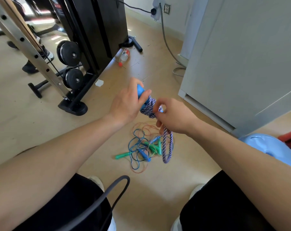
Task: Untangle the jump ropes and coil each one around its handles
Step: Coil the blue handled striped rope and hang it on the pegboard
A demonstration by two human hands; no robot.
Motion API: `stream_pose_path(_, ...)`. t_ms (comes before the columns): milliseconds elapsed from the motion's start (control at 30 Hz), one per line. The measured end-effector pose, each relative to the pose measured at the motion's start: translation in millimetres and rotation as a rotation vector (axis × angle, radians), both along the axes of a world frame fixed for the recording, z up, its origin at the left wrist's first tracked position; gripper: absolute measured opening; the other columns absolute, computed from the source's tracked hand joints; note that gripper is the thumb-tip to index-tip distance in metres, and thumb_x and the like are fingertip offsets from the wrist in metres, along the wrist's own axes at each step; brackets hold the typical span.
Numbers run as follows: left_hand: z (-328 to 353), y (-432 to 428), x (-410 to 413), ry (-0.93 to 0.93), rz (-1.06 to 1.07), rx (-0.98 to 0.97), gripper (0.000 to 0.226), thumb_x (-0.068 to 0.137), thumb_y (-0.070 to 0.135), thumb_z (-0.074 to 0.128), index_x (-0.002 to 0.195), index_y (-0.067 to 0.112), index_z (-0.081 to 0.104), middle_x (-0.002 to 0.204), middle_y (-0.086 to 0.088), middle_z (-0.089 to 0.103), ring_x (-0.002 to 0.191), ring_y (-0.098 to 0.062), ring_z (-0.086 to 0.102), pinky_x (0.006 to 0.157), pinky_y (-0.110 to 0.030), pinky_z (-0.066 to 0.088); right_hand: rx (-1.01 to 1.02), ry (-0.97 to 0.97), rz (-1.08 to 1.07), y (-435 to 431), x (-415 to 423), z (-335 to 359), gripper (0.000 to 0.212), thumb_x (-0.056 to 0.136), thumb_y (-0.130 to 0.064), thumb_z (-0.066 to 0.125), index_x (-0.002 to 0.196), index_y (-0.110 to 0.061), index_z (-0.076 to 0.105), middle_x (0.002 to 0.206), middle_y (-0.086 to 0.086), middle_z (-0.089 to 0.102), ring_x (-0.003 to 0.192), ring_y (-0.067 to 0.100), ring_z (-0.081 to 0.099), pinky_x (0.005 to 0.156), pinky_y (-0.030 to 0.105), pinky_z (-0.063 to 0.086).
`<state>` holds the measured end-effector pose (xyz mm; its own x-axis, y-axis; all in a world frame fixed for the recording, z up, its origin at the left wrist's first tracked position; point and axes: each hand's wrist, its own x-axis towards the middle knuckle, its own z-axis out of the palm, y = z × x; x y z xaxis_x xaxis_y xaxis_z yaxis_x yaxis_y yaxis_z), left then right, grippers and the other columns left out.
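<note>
While wound in close turns round the blue handles, held up over the floor: purple-and-white braided rope, loose loop hanging low. Gripped at the handles by curled fingers of the left hand; pinched just beside the coil between thumb and forefinger of the right hand. Below, on the floor, tangled thin ropes in blue and orange, with green and blue handles among them.

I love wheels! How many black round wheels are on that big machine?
2. The upper wheel sits on the machine beside the slanted metal bar; the lower wheel is just below it, nearer the floor. Others may be hidden behind the black panel.
</note>
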<state>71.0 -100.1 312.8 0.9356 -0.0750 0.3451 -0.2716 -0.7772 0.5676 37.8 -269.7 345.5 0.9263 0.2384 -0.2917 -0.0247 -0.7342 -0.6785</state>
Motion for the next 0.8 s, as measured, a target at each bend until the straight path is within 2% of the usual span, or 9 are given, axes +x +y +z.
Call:
stream_pose_path(67,-3.0,-0.4,-3.0,0.039,-0.052,-0.003,0.03,0.098,0.045,0.054,0.108,0.017,0.047,0.09,-0.002,0.058,0.082,-0.032,0.058,0.07,-0.045,0.047,0.099,0.14,0.045,-2.2,-2.4,1.9,0.029,0.089,-0.004,0.044,0.095,-0.018,0.069,0.076,0.009,0.075,0.055,0.021,0.067,0.051,0.021,0.049)
stream_pose_path(133,-4.6,0.5,-6.5,0.114,-0.118,0.004,0.028,0.1,0.044,0.052,0.109,0.019,0.046,0.091,-0.003,0.059,0.081,-0.03,0.058,0.07,-0.045,0.047,0.257,0.312,0.0,-8.0,-0.4,2.5,0.034,0.088,0.0,0.041,0.096,-0.009,0.072,0.081,0.019,0.072,0.062,0.024,0.066,0.057,0.027,0.056)
stream_pose_path(200,-3.8,2.7,-9.1,0.201,-0.174,-0.048,0.022,0.103,0.042,0.047,0.109,0.021,0.045,0.092,-0.006,0.06,0.08,-0.027,0.057,0.071,-0.045,0.047,0.351,0.368,-0.001,-16.6,3.5,1.0,0.036,0.087,0.005,0.038,0.099,-0.005,0.071,0.083,0.019,0.072,0.07,0.025,0.069,0.065,0.03,0.059)
stream_pose_path(300,1.1,7.6,-10.9,0.261,-0.251,-0.162,0.013,0.104,0.033,0.045,0.108,0.021,0.048,0.086,0.001,0.057,0.069,-0.009,0.052,0.067,-0.039,0.043,0.346,0.302,0.15,-27.7,4.1,-0.7,0.025,0.089,0.006,0.054,0.102,-0.01,0.069,0.087,0.013,0.076,0.078,0.018,0.07,0.073,0.028,0.055)
stream_pose_path(400,0.9,13.4,-11.3,0.35,-0.33,-0.243,0.014,0.1,0.037,0.046,0.107,0.026,0.052,0.087,0.0,0.057,0.065,-0.005,0.048,0.064,-0.033,0.042,0.375,0.292,0.193,-30.6,2.4,-4.7,0.009,0.087,-0.006,0.072,0.093,-0.01,0.067,0.081,0.015,0.075,0.073,0.02,0.069,0.068,0.027,0.055)
stream_pose_path(467,2.1,16.4,-12.1,0.448,-0.348,-0.334,0.015,0.094,0.041,0.046,0.104,0.033,0.054,0.094,-0.004,0.057,0.069,-0.01,0.052,0.061,-0.036,0.046,0.407,0.256,0.13,-29.8,3.8,-7.2,0.006,0.09,-0.011,0.069,0.087,-0.009,0.064,0.065,0.011,0.07,0.059,0.02,0.067,0.058,0.027,0.055)
stream_pose_path(567,6.1,18.5,-11.9,0.493,-0.358,-0.407,0.008,0.095,0.039,0.048,0.101,0.038,0.054,0.096,0.001,0.056,0.073,-0.015,0.055,0.059,-0.036,0.051,0.435,0.135,0.027,-30.1,7.9,-6.8,0.019,0.098,-0.02,0.059,0.082,-0.011,0.058,0.05,0.007,0.058,0.043,0.019,0.054,0.046,0.026,0.047)
stream_pose_path(700,6.6,15.9,-14.6,0.562,-0.376,-0.524,0.008,0.105,0.021,0.049,0.106,0.026,0.054,0.095,-0.002,0.055,0.071,-0.016,0.057,0.058,-0.037,0.055,0.37,0.06,-0.003,-28.0,9.9,-6.9,0.029,0.103,-0.024,0.049,0.081,-0.006,0.053,0.047,0.009,0.047,0.038,0.021,0.039,0.043,0.025,0.034)
stream_pose_path(800,5.7,15.8,-17.6,0.608,-0.366,-0.532,0.008,0.1,0.029,0.054,0.108,0.03,0.053,0.1,0.001,0.056,0.081,-0.016,0.06,0.064,-0.038,0.056,0.366,0.07,-0.075,-26.0,13.0,-10.2,0.025,0.102,-0.018,0.045,0.083,-0.005,0.053,0.043,0.006,0.044,0.037,0.02,0.032,0.044,0.028,0.029)
